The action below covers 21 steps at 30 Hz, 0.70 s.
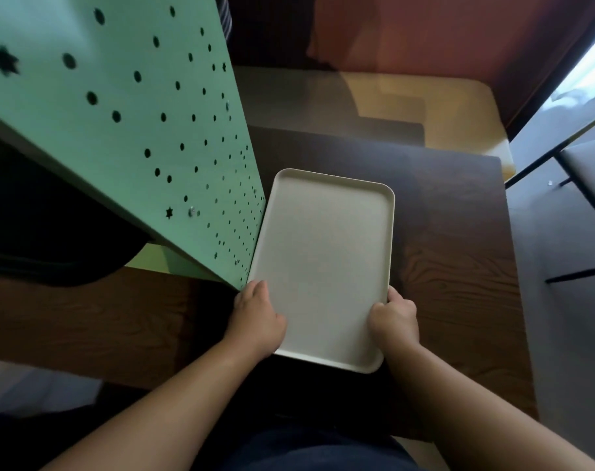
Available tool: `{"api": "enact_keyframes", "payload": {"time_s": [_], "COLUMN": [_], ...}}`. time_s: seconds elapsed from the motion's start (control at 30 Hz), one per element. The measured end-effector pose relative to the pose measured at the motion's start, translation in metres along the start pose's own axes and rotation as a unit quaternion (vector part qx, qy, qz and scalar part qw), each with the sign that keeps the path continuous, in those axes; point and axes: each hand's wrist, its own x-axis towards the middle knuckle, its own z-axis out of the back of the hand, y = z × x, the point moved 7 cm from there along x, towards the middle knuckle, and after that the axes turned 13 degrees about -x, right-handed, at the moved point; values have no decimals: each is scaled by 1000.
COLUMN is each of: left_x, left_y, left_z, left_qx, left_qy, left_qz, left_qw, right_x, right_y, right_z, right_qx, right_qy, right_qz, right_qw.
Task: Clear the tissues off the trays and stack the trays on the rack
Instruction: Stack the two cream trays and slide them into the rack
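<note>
A cream rectangular tray (323, 256) with a raised rim is held over the dark wooden table (459, 253), its long side pointing away from me. Its surface is bare; no tissue shows on it. My left hand (257, 317) grips the tray's near left edge, thumb on top. My right hand (394, 316) grips the near right edge in the same way. The tray's left edge lies right beside the green perforated panel (136, 113), which looks like the side of the rack.
The green panel, punched with round and star-shaped holes, fills the upper left and leans over the table. A yellowish bench seat (452, 107) lies beyond the table, with a reddish wall behind. A pale chair with black metal legs (568, 185) stands at the right.
</note>
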Motion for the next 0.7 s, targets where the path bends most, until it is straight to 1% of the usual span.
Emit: {"api": "enact_keyframes", "payload": {"time_s": [0.1, 0.2, 0.33, 0.4, 0.47, 0.5, 0.57, 0.63, 0.7], "left_x": [-1, -8, -23, -33, -44, -51, -70, -98, -131], "left_y": [1, -1, -14, -23, -39, -52, -82, -113, -143], "left_z": [-6, -14, -15, -10, 7, 21, 54, 92, 120], "left_qx": [44, 80, 151, 193, 219, 219, 188, 136, 106], "left_qy": [43, 97, 151, 160, 119, 77, -30, -134, -193], "left_qz": [-20, -70, -151, -176, -204, -225, -286, -344, -386], "left_qw": [998, 990, 965, 952, 947, 946, 939, 920, 896], "right_x": [-1, 4, 4, 0, -6, -11, -15, -29, -49], "right_y": [1, 3, 23, 39, 54, 60, 70, 74, 83], "right_z": [7, 18, 40, 58, 80, 92, 115, 135, 153], "right_qx": [-2, -9, -54, -47, -23, -7, 33, 138, 239], "right_qy": [7, 33, 78, 89, 87, 83, 72, 97, 133], "right_qz": [3, 24, 95, 129, 146, 154, 148, 107, 94], "right_qw": [1000, 999, 991, 986, 985, 985, 986, 980, 957]}}
